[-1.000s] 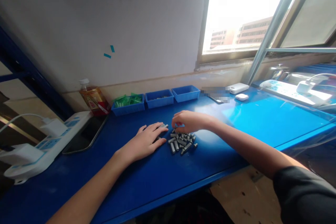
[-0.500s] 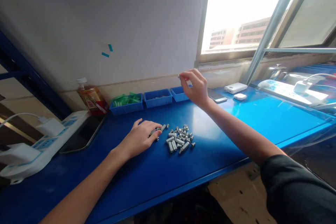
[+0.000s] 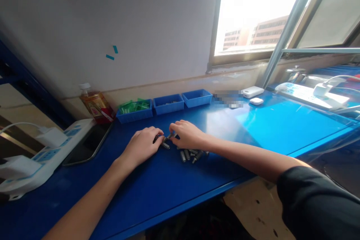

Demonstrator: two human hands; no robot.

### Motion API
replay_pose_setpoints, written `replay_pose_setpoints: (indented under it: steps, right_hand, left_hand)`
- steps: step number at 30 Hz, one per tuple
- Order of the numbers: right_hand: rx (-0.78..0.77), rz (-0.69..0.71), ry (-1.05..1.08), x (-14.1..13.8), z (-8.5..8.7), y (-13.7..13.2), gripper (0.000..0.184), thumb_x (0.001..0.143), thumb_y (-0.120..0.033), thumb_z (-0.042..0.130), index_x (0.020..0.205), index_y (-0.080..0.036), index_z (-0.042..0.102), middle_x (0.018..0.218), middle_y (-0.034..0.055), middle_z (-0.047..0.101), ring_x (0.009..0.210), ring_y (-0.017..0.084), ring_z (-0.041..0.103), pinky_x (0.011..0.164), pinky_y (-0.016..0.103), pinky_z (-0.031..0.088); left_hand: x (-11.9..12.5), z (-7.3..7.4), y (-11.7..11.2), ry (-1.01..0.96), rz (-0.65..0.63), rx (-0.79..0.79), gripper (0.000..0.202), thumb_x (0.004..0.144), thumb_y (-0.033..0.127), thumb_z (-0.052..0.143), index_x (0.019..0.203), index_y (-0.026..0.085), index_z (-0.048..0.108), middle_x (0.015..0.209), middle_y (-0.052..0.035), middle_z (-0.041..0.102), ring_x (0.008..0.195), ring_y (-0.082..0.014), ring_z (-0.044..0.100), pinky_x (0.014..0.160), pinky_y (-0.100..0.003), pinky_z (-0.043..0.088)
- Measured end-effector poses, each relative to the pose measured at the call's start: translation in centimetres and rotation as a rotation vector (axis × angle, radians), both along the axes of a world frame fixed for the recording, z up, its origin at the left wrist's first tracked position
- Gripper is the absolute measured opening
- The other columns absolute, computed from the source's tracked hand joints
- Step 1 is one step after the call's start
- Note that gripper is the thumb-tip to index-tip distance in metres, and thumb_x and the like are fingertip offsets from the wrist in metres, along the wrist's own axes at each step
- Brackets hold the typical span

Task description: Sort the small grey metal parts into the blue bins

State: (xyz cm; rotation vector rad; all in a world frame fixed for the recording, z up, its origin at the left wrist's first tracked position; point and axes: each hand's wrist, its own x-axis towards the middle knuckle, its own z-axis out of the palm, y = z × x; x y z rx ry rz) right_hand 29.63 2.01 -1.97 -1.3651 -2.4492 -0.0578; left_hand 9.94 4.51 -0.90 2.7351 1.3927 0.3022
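My left hand point(image 3: 146, 140) rests on the blue tabletop, fingers curled around small silver metal fasteners point(image 3: 166, 145) that show at its thumb and fingertips. Facing it closely, my right hand point(image 3: 185, 134) pinches a small metal fastener point(image 3: 171, 135) between thumb and fingers; its exact shape is hard to make out. Beneath the right hand and wrist lies a pile of silver fasteners, with cylindrical metal spacers point(image 3: 185, 155) and a few headed screws point(image 3: 194, 159) visible at its near side. The hand covers the rest of the pile.
Along the wall stand blue bins: one with green pieces point(image 3: 135, 109), one with small parts point(image 3: 168, 104), and a third bin point(image 3: 197, 98). A bottle point(image 3: 97, 105), phone point(image 3: 87, 144) and power strip point(image 3: 56, 150) are left. White cases point(image 3: 252, 92) and another strip point(image 3: 312, 95) are right.
My right hand has come down from above the right bin to the fasteners beside my left hand. My left hand's fingers have curled in more. The view has shifted slightly.
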Motion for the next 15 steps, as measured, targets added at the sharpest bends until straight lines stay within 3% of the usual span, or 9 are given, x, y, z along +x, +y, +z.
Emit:
replay_pose_setpoints:
  steps: [2, 4, 8, 10, 12, 15]
  right_hand:
    - [0.078, 0.064, 0.108, 0.2, 0.6, 0.2, 0.016, 0.082, -0.024, 0.057, 0.096, -0.016, 0.058, 0.09, 0.0072, 0.064, 0.085, 0.02, 0.057, 0.075, 0.03, 0.042]
    - [0.254, 0.134, 0.274, 0.6, 2.2, 0.1, 0.012, 0.083, -0.023, 0.057, 0.093, -0.017, 0.057, 0.092, 0.0062, 0.062, 0.086, 0.018, 0.055, 0.08, 0.03, 0.043]
    - [0.669, 0.13, 0.562, 1.1, 7.8, 0.6, 0.011, 0.09, -0.03, 0.051, 0.092, -0.02, 0.055, 0.096, 0.0076, 0.06, 0.094, 0.019, 0.053, 0.085, 0.035, 0.042]
    - [0.756, 0.043, 0.588, 1.3, 10.0, 2.0, 0.017, 0.093, -0.033, 0.046, 0.096, -0.02, 0.056, 0.1, 0.009, 0.059, 0.101, 0.021, 0.052, 0.087, 0.038, 0.041]
    - [0.698, -0.112, 0.523, 1.6, 10.9, 3.8, 0.02, 0.094, -0.033, 0.044, 0.099, -0.019, 0.058, 0.103, 0.0094, 0.06, 0.103, 0.023, 0.052, 0.089, 0.041, 0.039]
    - [0.324, -0.252, 0.22, 1.5, 9.3, 5.4, 0.024, 0.088, -0.038, 0.053, 0.099, -0.018, 0.062, 0.098, 0.0095, 0.065, 0.099, 0.027, 0.056, 0.087, 0.044, 0.038]
  left_hand:
    - [-0.6, 0.1, 0.3, 0.025, -0.025, -0.006, 0.032, 0.092, 0.037, 0.037, 0.104, 0.024, 0.064, 0.103, -0.0048, 0.067, 0.098, -0.0228, 0.061, 0.085, -0.033, 0.045]
    - [-1.1, 0.2, 0.6, 0.03, -0.082, -0.018, 0.034, 0.093, 0.033, 0.034, 0.109, 0.025, 0.063, 0.108, -0.0042, 0.065, 0.101, -0.0219, 0.06, 0.088, -0.032, 0.044]
    - [-1.6, 0.3, 0.9, 0.003, -0.13, -0.062, 0.032, 0.093, 0.031, 0.035, 0.105, 0.026, 0.063, 0.108, -0.0034, 0.065, 0.098, -0.0202, 0.06, 0.088, -0.03, 0.044]
    - [-1.6, 0.5, 0.9, -0.001, -0.111, -0.081, 0.027, 0.092, 0.032, 0.038, 0.098, 0.025, 0.063, 0.102, -0.0033, 0.065, 0.093, -0.0201, 0.061, 0.083, -0.03, 0.045]
    - [-1.5, 0.7, 0.8, 0.005, -0.093, -0.092, 0.022, 0.09, 0.031, 0.041, 0.092, 0.024, 0.062, 0.097, -0.0031, 0.066, 0.088, -0.0196, 0.061, 0.079, -0.03, 0.045]
    - [-1.5, 1.2, 0.6, 0.023, -0.077, -0.114, 0.018, 0.088, 0.03, 0.044, 0.089, 0.023, 0.06, 0.093, -0.0028, 0.066, 0.083, -0.0188, 0.061, 0.075, -0.029, 0.045]
